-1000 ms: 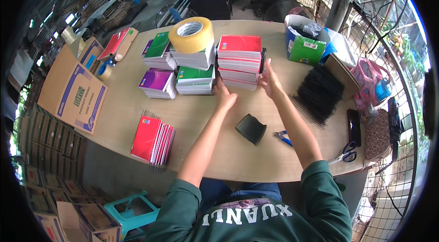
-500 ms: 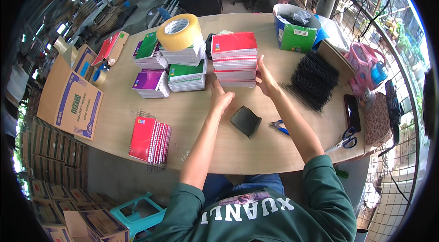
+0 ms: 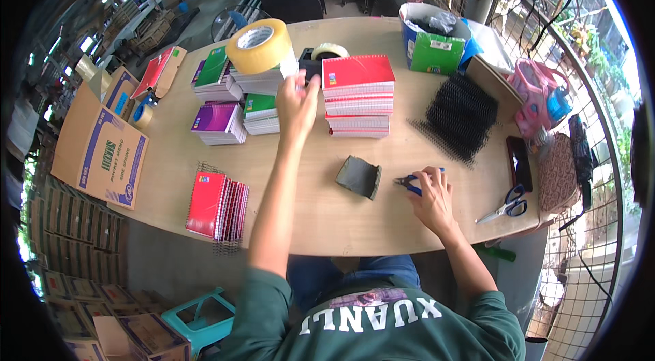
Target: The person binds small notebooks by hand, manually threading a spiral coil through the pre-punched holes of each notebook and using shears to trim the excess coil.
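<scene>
My left hand (image 3: 297, 110) is raised between the tall stack of red spiral notebooks (image 3: 359, 73) and the green and white notebook stacks (image 3: 261, 104); its fingers are apart and hold nothing. Over the right side of the table, my right hand (image 3: 434, 203) has its fingers closed around the blue handles of a pair of pliers (image 3: 411, 185). The jaws point left, towards a dark, curled square pad (image 3: 358, 177). On the left lies a row of red notebooks (image 3: 217, 205) with loose wire coils sticking out at its ends.
A big tape roll (image 3: 259, 46) sits on the notebook stacks, beside a purple notebook stack (image 3: 217, 122). Black spiral coils (image 3: 462, 119), scissors (image 3: 508, 205), a phone (image 3: 519, 163) and a pink bag (image 3: 539, 93) lie right. An open carton (image 3: 102, 149) stands left; a bin (image 3: 437, 39) stands far right.
Both hands have come off the tall red stack. My left hand has moved up and left; my right hand has come back towards me and taken hold of the pliers.
</scene>
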A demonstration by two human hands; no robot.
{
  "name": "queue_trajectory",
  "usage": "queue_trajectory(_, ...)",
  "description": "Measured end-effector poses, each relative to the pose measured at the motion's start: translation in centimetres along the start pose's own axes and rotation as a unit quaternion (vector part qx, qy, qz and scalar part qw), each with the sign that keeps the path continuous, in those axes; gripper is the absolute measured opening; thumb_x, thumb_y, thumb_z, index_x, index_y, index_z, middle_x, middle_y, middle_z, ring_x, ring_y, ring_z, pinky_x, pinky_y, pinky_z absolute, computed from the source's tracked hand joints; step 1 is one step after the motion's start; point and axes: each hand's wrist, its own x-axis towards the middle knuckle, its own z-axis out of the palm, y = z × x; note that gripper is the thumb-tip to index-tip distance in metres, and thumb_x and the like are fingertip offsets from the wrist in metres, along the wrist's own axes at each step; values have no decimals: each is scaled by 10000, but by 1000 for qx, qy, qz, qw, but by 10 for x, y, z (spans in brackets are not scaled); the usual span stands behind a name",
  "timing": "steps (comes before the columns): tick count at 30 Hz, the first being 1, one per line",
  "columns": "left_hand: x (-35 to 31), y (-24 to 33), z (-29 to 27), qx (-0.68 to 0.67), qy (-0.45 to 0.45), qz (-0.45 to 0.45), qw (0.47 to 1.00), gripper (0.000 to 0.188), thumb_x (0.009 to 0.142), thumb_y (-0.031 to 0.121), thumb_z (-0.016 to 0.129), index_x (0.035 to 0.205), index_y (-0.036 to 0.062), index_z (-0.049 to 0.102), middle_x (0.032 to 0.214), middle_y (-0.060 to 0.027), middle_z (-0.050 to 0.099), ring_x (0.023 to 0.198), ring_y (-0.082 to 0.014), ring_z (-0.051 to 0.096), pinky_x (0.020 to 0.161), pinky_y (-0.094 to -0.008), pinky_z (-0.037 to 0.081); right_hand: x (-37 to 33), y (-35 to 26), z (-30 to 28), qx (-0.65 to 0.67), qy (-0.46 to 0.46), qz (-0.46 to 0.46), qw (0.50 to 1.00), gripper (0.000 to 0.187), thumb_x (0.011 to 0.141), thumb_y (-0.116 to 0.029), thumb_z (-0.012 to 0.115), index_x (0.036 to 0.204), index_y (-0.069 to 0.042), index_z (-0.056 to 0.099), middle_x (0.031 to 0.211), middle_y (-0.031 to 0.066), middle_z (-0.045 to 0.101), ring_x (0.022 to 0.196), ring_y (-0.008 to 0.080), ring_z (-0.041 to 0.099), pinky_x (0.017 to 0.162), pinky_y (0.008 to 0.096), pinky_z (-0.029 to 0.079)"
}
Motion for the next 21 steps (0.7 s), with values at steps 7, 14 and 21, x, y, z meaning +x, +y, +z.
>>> queue_trajectory(7,71,5,12,-46,-175,-159,970,289,818,170,823,923,-54,674,885,-151,728,749,-182,720,584,-337,634,1,-8,-13,40,56,-28,997,590,756,-94,783,1305,-125,570,1384,237,436,1286,412,429,1002,527,424)
queue_trajectory(14,20,12,-50,-166,-36,34,985,358,889,29,704,1200,-62,552,1062,-133,666,931,-176,652,768,-292,537,22,-5,45,206,-104,-68,971,411,732,-206,847,1118,-114,741,1481,286,396,1177,419,577,958,469,510)
queue_trajectory(21,-165,-25,-87,-16,-99,159,982,556,902,-156,531,1386,115,571,1098,-103,622,965,-209,631,783,-291,543,67,20,-21,46,68,-62,995,245,710,-204,845,930,-144,754,1261,165,512,1075,331,539,842,455,495)
